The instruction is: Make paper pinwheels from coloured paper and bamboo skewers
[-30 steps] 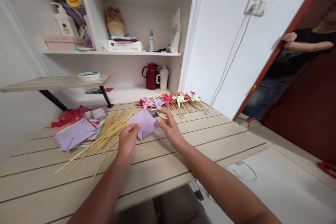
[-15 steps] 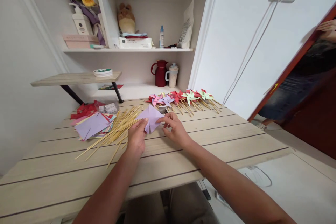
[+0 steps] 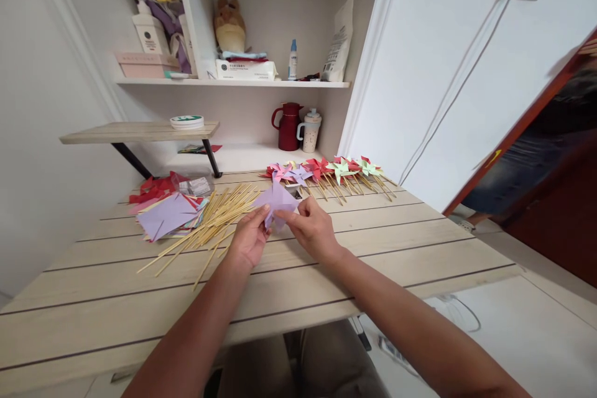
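Note:
A purple paper square (image 3: 278, 198) with slits cut in from its corners is held above the table. My left hand (image 3: 252, 233) pinches its lower left side between thumb and fingers. At its right edge my right hand (image 3: 314, 227) is closed on the paper, and a part there looks bent inward. Just left of my left hand lies a loose heap of thin wooden sticks (image 3: 212, 224). Beyond those sits a stack of coloured paper sheets (image 3: 168, 216), a slit purple one on top. Finished paper pinwheels (image 3: 342, 169) on sticks lie in a row behind my right hand.
A clear plastic box (image 3: 196, 185) stands by the small raised shelf (image 3: 140, 132). A red jug (image 3: 289, 127) and a cup with a handle (image 3: 310, 130) are at the back. Another person (image 3: 536, 149) stands by the red door frame on the right.
My right hand has closed on the paper's right side, where its fingers were apart before. The paper now looks partly folded, and the camera view has shifted slightly.

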Available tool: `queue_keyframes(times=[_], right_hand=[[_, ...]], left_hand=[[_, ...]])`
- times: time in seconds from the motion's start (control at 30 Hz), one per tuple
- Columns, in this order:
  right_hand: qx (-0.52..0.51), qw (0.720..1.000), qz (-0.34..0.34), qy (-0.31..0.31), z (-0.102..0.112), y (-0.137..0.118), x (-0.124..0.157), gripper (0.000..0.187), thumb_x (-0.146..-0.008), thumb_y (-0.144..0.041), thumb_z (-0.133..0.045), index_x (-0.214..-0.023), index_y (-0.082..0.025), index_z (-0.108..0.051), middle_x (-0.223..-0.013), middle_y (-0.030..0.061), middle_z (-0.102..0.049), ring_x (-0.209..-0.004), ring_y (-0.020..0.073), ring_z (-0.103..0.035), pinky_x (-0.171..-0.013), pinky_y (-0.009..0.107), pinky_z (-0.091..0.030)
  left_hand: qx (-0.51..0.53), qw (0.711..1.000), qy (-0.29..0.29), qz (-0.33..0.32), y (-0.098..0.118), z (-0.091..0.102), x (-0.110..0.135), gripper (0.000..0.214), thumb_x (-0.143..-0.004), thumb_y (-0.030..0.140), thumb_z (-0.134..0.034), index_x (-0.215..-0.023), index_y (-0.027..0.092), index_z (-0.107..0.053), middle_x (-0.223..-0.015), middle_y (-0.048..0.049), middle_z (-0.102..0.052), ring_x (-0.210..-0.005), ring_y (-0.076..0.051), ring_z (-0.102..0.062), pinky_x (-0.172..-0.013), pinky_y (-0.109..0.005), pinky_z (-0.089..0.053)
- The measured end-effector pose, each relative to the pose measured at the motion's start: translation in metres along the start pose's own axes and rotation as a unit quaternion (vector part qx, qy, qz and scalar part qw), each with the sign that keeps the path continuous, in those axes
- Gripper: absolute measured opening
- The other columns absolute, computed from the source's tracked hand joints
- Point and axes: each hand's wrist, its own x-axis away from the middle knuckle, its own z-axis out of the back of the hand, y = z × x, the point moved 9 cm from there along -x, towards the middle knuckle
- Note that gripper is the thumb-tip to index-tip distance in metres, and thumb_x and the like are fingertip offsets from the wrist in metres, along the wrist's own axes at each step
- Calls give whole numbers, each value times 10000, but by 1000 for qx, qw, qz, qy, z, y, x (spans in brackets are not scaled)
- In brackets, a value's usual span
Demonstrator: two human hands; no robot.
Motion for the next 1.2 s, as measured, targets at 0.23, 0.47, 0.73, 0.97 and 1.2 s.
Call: queue_keyframes(times=[0.23,0.47,0.73,0.97,1.2], right_hand=[[-47,998,-41,19,4,6,2,235,-971,-304,-593,-934,-295,-824,-755,19,-441,-694,151,-436,-602,280,-333],[-166,977,-114,67,9,20,-2,169,-900,-377,-712,-850,-259,-822,-760,29,-479,-711,179,-487,-651,321,-443],[-228,957,-176,41,4,30,-4,172,-857,-389,-750,-793,-235,-790,-741,13,-475,-686,169,-461,-657,326,-431],[-241,948,-204,31,1,33,-6,166,-815,-333,-751,-713,-204,-728,-731,3,-470,-653,151,-429,-611,306,-385],[-255,944,-204,46,3,34,-8,239,-808,-461,-782,-782,-223,-780,-730,6,-477,-646,152,-417,-607,305,-387]], left_hand=[[-44,999,1,-23,-2,0,0,396,-505,332,-958,-786,140,-756,-775,-44,-730,-692,-125,-626,-632,-236,-481],[-64,996,20,-52,3,1,2,391,-477,349,-959,-745,146,-758,-754,-36,-723,-678,-115,-608,-678,-241,-477],[-66,996,19,-62,4,-1,2,334,-510,324,-936,-738,169,-748,-791,-38,-733,-720,-138,-635,-681,-251,-477],[-62,996,10,-57,1,-5,3,394,-481,361,-969,-738,161,-748,-802,-40,-736,-753,-137,-644,-738,-264,-497],[-49,996,28,-73,2,-2,2,368,-465,348,-958,-725,167,-770,-794,-30,-733,-739,-121,-621,-706,-234,-479]])
